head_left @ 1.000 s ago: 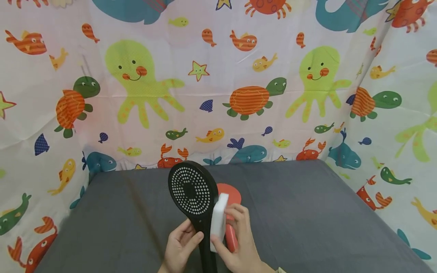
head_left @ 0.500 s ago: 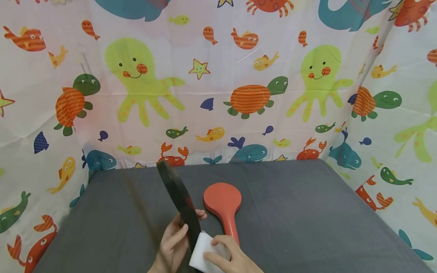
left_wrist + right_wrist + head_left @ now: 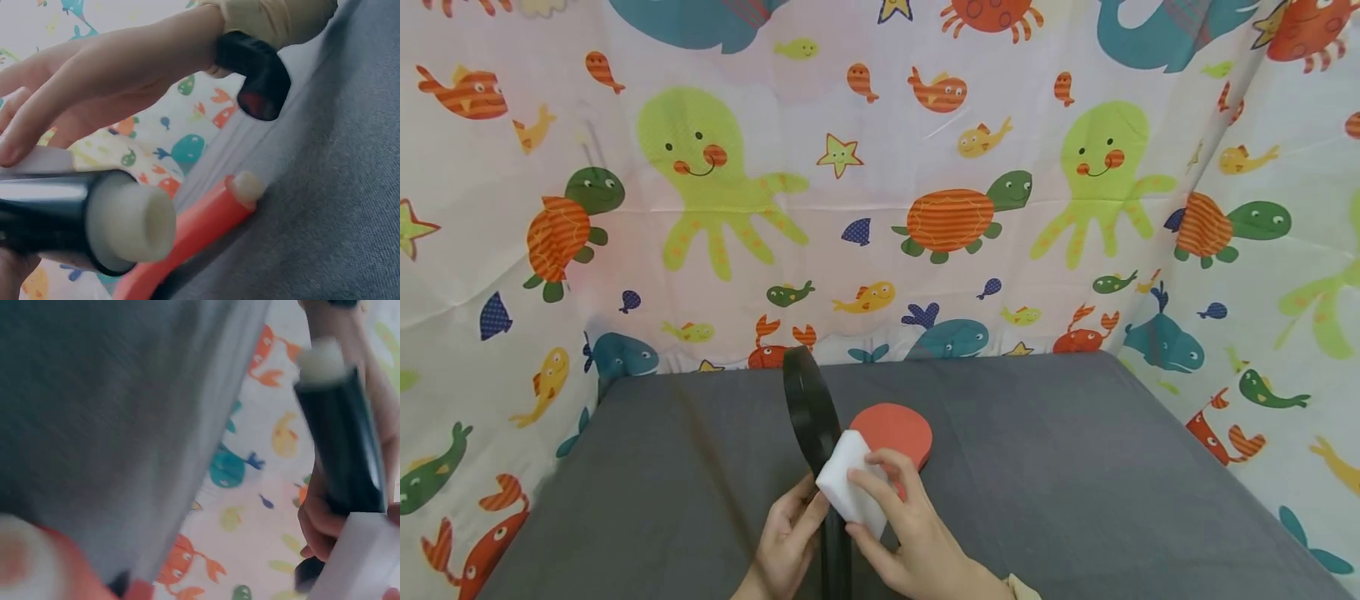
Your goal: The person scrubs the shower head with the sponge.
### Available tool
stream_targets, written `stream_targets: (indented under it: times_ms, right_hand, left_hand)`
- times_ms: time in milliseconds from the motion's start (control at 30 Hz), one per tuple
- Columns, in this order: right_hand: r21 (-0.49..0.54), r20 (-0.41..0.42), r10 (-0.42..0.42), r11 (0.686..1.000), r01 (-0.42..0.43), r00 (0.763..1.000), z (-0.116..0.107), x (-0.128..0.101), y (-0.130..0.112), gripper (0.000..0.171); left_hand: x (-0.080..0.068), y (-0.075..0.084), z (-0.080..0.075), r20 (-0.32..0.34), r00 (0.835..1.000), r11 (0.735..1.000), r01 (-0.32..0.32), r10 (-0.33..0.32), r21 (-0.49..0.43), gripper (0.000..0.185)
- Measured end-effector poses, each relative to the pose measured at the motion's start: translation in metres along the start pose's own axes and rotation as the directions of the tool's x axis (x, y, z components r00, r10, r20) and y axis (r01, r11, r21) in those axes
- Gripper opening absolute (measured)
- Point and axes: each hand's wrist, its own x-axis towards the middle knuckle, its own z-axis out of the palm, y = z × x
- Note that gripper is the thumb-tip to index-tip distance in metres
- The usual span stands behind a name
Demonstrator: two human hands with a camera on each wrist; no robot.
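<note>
A black shower head point(image 3: 812, 408) stands nearly upright above the table, turned almost edge-on in the head view. Low on its neck, my left hand point(image 3: 784, 537) grips it with thumb and fingers. A white sponge block point(image 3: 852, 483) overlaps the neck just below the round head, pinched between the thumb and fingers of my right hand point(image 3: 925, 533). In the left wrist view the black handle point(image 3: 44, 206) ends in a pale threaded connector point(image 3: 147, 222). The right wrist view has the sponge point(image 3: 359, 559) against the handle, near the left fingers.
A red shower head point(image 3: 891, 429) lies on the grey cloth-covered table point(image 3: 1075, 483) behind the hands, its handle largely hidden by the right hand. A white curtain point(image 3: 865, 208) printed with sea animals hangs along the back and sides.
The black shower head has turned from showing its nozzle face to edge-on. My right hand took the sponge down to the handle, then back up to the neck.
</note>
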Motion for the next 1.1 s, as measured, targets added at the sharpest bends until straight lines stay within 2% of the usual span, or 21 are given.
stream_targets:
  times_ms: [133, 200, 267, 333, 400, 467, 500, 533, 567, 600, 667, 700, 733, 867, 1000, 1100]
  right_hand:
    - [-0.043, -0.012, -0.03, 0.999, 0.029, 0.999, 0.003, 0.004, -0.002, 0.046]
    - [-0.088, 0.019, -0.094, 0.992, 0.095, 0.995, 0.004, -0.001, -0.003, 0.043]
    - [-0.146, 0.083, -0.161, 0.974, 0.172, 0.984, 0.004, -0.009, -0.005, 0.04]
    - [-0.159, 0.192, -0.199, 0.96, 0.231, 0.961, 0.001, -0.019, -0.009, 0.039]
    - [-0.065, 0.323, -0.145, 0.982, 0.175, 0.935, -0.003, -0.028, -0.014, 0.039]
    - [0.026, 0.433, -0.057, 0.998, 0.051, 0.9, -0.008, -0.034, -0.017, 0.042]
    - [0.039, 0.458, -0.057, 0.998, 0.044, 0.887, -0.009, -0.035, -0.016, 0.043]
    - [0.042, 0.46, -0.074, 0.997, 0.061, 0.885, -0.01, -0.035, -0.015, 0.043]
    - [0.032, 0.443, -0.098, 0.995, 0.093, 0.891, -0.009, -0.033, -0.013, 0.043]
    - [-0.007, 0.398, -0.154, 0.985, 0.171, 0.904, -0.008, -0.031, -0.011, 0.042]
    - [-0.112, 0.277, -0.262, 0.947, 0.302, 0.924, -0.005, -0.022, -0.005, 0.037]
    - [-0.175, 0.208, -0.312, 0.921, 0.349, 0.927, -0.004, -0.017, -0.003, 0.036]
    - [-0.203, 0.15, -0.324, 0.915, 0.35, 0.934, -0.004, -0.012, -0.001, 0.034]
    - [-0.22, -0.01, -0.287, 0.935, 0.278, 0.958, -0.008, 0.009, 0.004, 0.033]
    - [-0.161, -0.075, -0.184, 0.972, 0.171, 0.98, -0.011, 0.017, 0.005, 0.04]
    - [-0.131, -0.065, -0.178, 0.977, 0.169, 0.982, -0.007, 0.009, 0.004, 0.041]
  left_hand:
    - [0.0, 0.003, 0.001, 0.008, 0.999, 0.999, -0.051, 0.051, 0.016, 0.036]
    - [0.001, 0.004, 0.0, 0.006, 0.998, 0.998, -0.065, 0.065, 0.0, 0.037]
    - [0.002, 0.007, -0.002, 0.014, 0.998, 0.997, -0.057, 0.057, -0.052, 0.039]
    - [0.003, 0.01, -0.003, 0.003, 0.999, 0.996, -0.037, 0.037, -0.082, 0.038]
    - [0.004, 0.012, -0.004, -0.01, 1.0, 0.996, -0.011, 0.01, -0.088, 0.037]
    - [0.005, 0.014, -0.005, -0.027, 1.0, 0.997, 0.002, -0.004, -0.073, 0.037]
    - [0.005, 0.014, -0.005, -0.031, 0.999, 0.998, 0.004, -0.006, -0.056, 0.036]
    - [0.005, 0.013, -0.005, -0.028, 1.0, 0.999, 0.002, -0.003, -0.045, 0.036]
    - [0.005, 0.013, -0.005, -0.021, 1.0, 0.999, -0.001, 0.0, -0.044, 0.037]
    - [0.005, 0.012, -0.004, -0.009, 1.0, 0.999, -0.009, 0.008, -0.047, 0.037]
    - [0.004, 0.009, -0.003, 0.017, 0.999, 0.998, -0.028, 0.029, -0.054, 0.038]
    - [0.004, 0.008, -0.003, 0.024, 0.999, 0.998, -0.043, 0.044, -0.05, 0.038]
    - [0.003, 0.006, -0.002, 0.028, 0.998, 0.998, -0.055, 0.057, -0.043, 0.039]
    - [0.0, 0.005, 0.001, -0.02, 0.999, 0.999, -0.043, 0.043, 0.03, 0.037]
    - [0.0, 0.006, 0.004, -0.023, 1.0, 0.999, -0.01, 0.011, 0.046, 0.035]
    - [0.001, 0.006, 0.004, 0.006, 0.999, 0.999, -0.04, 0.04, 0.0, 0.038]
